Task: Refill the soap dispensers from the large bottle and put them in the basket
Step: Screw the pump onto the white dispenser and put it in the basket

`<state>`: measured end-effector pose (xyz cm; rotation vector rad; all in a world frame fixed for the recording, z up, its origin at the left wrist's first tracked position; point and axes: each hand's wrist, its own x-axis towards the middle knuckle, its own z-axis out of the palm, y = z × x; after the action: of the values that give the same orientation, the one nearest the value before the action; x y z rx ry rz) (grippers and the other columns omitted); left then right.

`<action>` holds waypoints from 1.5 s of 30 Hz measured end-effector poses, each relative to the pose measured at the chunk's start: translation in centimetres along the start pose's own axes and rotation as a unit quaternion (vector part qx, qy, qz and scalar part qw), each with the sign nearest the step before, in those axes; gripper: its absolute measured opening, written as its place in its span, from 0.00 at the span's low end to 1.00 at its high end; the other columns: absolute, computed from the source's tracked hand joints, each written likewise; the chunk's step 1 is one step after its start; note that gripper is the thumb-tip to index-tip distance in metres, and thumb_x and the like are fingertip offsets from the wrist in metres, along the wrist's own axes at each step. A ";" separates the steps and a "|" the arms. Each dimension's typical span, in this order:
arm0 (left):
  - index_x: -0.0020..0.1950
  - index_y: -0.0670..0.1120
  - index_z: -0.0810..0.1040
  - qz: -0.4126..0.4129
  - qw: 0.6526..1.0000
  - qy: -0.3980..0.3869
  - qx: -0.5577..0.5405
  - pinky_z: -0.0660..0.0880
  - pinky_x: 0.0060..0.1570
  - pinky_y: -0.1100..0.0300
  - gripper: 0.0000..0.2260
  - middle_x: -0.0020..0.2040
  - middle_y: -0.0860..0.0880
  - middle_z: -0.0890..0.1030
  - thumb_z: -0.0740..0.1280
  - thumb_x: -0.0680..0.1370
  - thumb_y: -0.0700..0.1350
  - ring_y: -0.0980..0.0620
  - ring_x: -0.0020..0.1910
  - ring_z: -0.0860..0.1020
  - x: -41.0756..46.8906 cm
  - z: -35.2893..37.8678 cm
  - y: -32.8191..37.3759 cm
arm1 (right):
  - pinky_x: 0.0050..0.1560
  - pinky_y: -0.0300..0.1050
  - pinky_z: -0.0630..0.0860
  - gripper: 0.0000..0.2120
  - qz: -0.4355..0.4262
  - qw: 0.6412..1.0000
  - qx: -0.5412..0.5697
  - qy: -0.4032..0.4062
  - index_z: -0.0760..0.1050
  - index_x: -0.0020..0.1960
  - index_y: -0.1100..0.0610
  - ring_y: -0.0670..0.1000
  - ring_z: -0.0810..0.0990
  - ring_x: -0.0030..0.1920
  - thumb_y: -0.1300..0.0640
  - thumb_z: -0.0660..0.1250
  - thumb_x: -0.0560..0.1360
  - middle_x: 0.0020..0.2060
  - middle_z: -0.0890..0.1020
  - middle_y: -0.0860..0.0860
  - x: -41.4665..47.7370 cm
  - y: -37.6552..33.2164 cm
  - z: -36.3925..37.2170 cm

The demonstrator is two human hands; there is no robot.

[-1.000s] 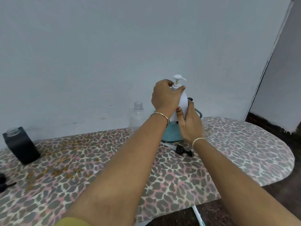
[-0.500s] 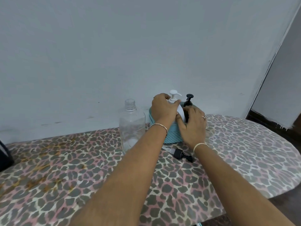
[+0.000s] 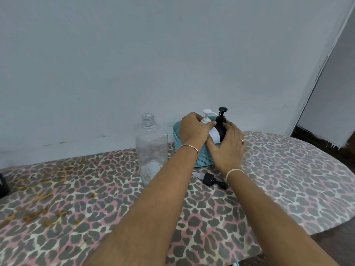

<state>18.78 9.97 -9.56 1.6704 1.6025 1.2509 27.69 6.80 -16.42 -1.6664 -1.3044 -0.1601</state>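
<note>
A white soap dispenser [image 3: 207,113] stands in the teal basket [image 3: 203,160] at the back of the table, beside a black dispenser [image 3: 221,125]. My left hand [image 3: 194,129] is wrapped over the white dispenser's shoulder from the left. My right hand [image 3: 229,149] lies against the basket's front, its thumb on the white body and its fingers against the black dispenser. Most of the white body is hidden by my hands. The large clear bottle [image 3: 151,143] stands uncapped just left of the basket, nearly empty.
A loose black pump head [image 3: 211,179] lies on the leopard-print table [image 3: 288,179] in front of the basket, under my right wrist. A black object [image 3: 2,186] shows at the left edge. The wall is close behind the basket; the table's rounded end is at the right.
Both hands have lowered the white dispenser from above the basket down into it, beside the black one. The view has shifted right, so the black container at the left has nearly left the frame.
</note>
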 end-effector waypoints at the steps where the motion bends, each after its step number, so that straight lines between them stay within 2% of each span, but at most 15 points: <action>1: 0.49 0.45 0.80 -0.003 1.000 -0.008 -0.005 0.73 0.43 0.61 0.17 0.49 0.49 0.83 0.78 0.67 0.52 0.50 0.48 0.80 0.0 -0.1 0.0 | 0.68 0.60 0.63 0.33 0.001 1.000 0.001 -0.001 0.68 0.68 0.57 0.53 0.64 0.70 0.37 0.61 0.71 0.68 0.70 0.51 -0.1 0.0 0.0; 4: 0.50 0.45 0.80 -0.006 1.000 -0.028 -0.006 0.72 0.42 0.62 0.15 0.48 0.48 0.83 0.78 0.68 0.49 0.51 0.47 0.81 0.1 -0.4 -0.1 | 0.70 0.59 0.61 0.34 0.003 1.000 -0.004 -0.013 0.68 0.69 0.59 0.52 0.62 0.72 0.38 0.59 0.71 0.69 0.68 0.51 -0.3 0.0 -0.2; 8: 0.58 0.43 0.79 -0.003 0.997 -0.066 0.030 0.73 0.51 0.59 0.15 0.55 0.46 0.82 0.74 0.73 0.44 0.48 0.55 0.79 -0.2 -0.7 0.3 | 0.72 0.60 0.58 0.35 0.013 0.999 -0.020 -0.039 0.66 0.71 0.58 0.52 0.61 0.73 0.38 0.58 0.72 0.71 0.66 0.51 -0.3 -0.1 -0.6; 10: 0.65 0.42 0.75 0.000 0.995 -0.092 0.044 0.72 0.57 0.57 0.18 0.62 0.44 0.79 0.70 0.76 0.42 0.46 0.61 0.77 -0.6 -0.9 0.7 | 0.73 0.60 0.56 0.35 0.012 0.998 -0.029 -0.060 0.64 0.72 0.57 0.52 0.60 0.74 0.38 0.58 0.73 0.72 0.65 0.51 -0.2 -0.2 -0.9; 12: 0.73 0.43 0.66 -0.009 0.992 -0.114 0.050 0.69 0.63 0.55 0.23 0.68 0.43 0.74 0.66 0.78 0.40 0.44 0.67 0.72 -1.1 -1.2 0.9 | 0.74 0.60 0.53 0.33 0.009 0.996 -0.035 -0.084 0.62 0.73 0.57 0.52 0.57 0.75 0.39 0.59 0.75 0.73 0.63 0.51 0.0 -0.2 -1.2; 14: 0.76 0.43 0.60 -0.015 0.991 -0.122 0.055 0.67 0.65 0.53 0.26 0.71 0.42 0.71 0.64 0.79 0.38 0.43 0.69 0.69 -2.0 -1.8 1.1 | 0.74 0.60 0.52 0.32 0.005 0.994 -0.044 -0.104 0.61 0.74 0.57 0.51 0.54 0.76 0.40 0.58 0.77 0.75 0.62 0.51 0.0 -0.4 -1.7; 16: 0.76 0.42 0.60 -0.014 0.991 -0.122 0.046 0.67 0.65 0.53 0.26 0.71 0.41 0.70 0.63 0.78 0.37 0.43 0.69 0.69 -3.0 -2.5 1.2 | 0.74 0.60 0.53 0.31 0.001 0.994 -0.040 -0.106 0.61 0.74 0.58 0.52 0.54 0.76 0.41 0.58 0.77 0.74 0.62 0.52 -0.4 -0.7 -2.4; 22: 0.70 0.44 0.69 0.041 0.990 -0.134 0.022 0.68 0.60 0.58 0.21 0.65 0.45 0.76 0.65 0.77 0.38 0.44 0.65 0.73 -7.2 -5.3 1.0 | 0.69 0.57 0.63 0.22 0.004 0.998 -0.006 -0.056 0.69 0.66 0.56 0.55 0.66 0.68 0.46 0.61 0.77 0.66 0.72 0.53 -3.3 -3.2 -5.0; 26: 0.70 0.43 0.70 0.041 0.991 -0.124 0.002 0.67 0.64 0.61 0.22 0.67 0.46 0.76 0.67 0.76 0.41 0.49 0.66 0.73 -9.8 -8.3 0.0 | 0.62 0.53 0.68 0.17 -0.017 0.999 0.013 -0.045 0.71 0.63 0.57 0.56 0.69 0.64 0.52 0.63 0.77 0.64 0.71 0.53 -6.3 -5.5 -6.6; 30: 0.65 0.42 0.75 0.020 0.994 -0.090 -0.059 0.71 0.56 0.68 0.17 0.60 0.48 0.80 0.68 0.76 0.39 0.53 0.59 0.78 -12.3 -11.4 -2.5 | 0.60 0.52 0.71 0.15 -0.072 0.995 0.034 -0.061 0.73 0.61 0.59 0.55 0.70 0.63 0.56 0.64 0.76 0.62 0.70 0.55 -9.7 -7.0 -7.6; 32: 0.62 0.43 0.76 0.005 0.994 -0.069 -0.079 0.74 0.51 0.69 0.14 0.55 0.49 0.81 0.68 0.76 0.39 0.55 0.52 0.80 -13.7 -13.1 -4.1 | 0.59 0.54 0.72 0.13 -0.089 0.992 0.046 -0.073 0.74 0.59 0.59 0.56 0.71 0.62 0.58 0.65 0.76 0.60 0.71 0.56 -11.4 -7.8 -8.0; 33: 0.61 0.43 0.77 -0.002 0.995 -0.059 -0.081 0.75 0.50 0.69 0.13 0.54 0.50 0.82 0.68 0.76 0.39 0.56 0.50 0.80 -14.4 -14.0 -5.0 | 0.58 0.54 0.73 0.13 -0.093 0.991 0.048 -0.080 0.74 0.59 0.58 0.56 0.71 0.61 0.58 0.65 0.75 0.60 0.71 0.56 -12.2 -8.3 -8.2; 37: 0.55 0.45 0.77 -0.031 0.996 -0.016 -0.082 0.77 0.55 0.60 0.08 0.51 0.49 0.82 0.67 0.77 0.38 0.53 0.51 0.80 -16.7 -18.2 -8.1 | 0.51 0.48 0.74 0.12 -0.103 0.985 0.065 -0.119 0.74 0.58 0.58 0.54 0.75 0.55 0.58 0.64 0.76 0.58 0.72 0.54 -15.1 -10.9 -8.3; 40: 0.56 0.47 0.76 -0.065 0.997 0.007 -0.047 0.77 0.46 0.64 0.07 0.55 0.49 0.81 0.66 0.78 0.39 0.55 0.48 0.79 -17.9 -21.6 -11.3 | 0.51 0.48 0.75 0.11 -0.138 0.975 0.074 -0.159 0.74 0.59 0.56 0.52 0.76 0.54 0.57 0.63 0.77 0.57 0.74 0.52 -17.4 -13.0 -7.7; 45: 0.67 0.47 0.73 -0.103 0.988 0.048 0.104 0.77 0.49 0.58 0.16 0.61 0.50 0.79 0.65 0.78 0.42 0.52 0.46 0.80 -19.1 -27.3 -16.1 | 0.56 0.46 0.72 0.12 -0.173 0.953 0.069 -0.239 0.73 0.60 0.53 0.50 0.74 0.58 0.56 0.62 0.77 0.56 0.76 0.50 -20.4 -16.7 -5.5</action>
<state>-10.45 -11.79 -16.12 1.5348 1.9667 1.1058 8.18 -11.82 -16.15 -1.3897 -1.9243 0.1386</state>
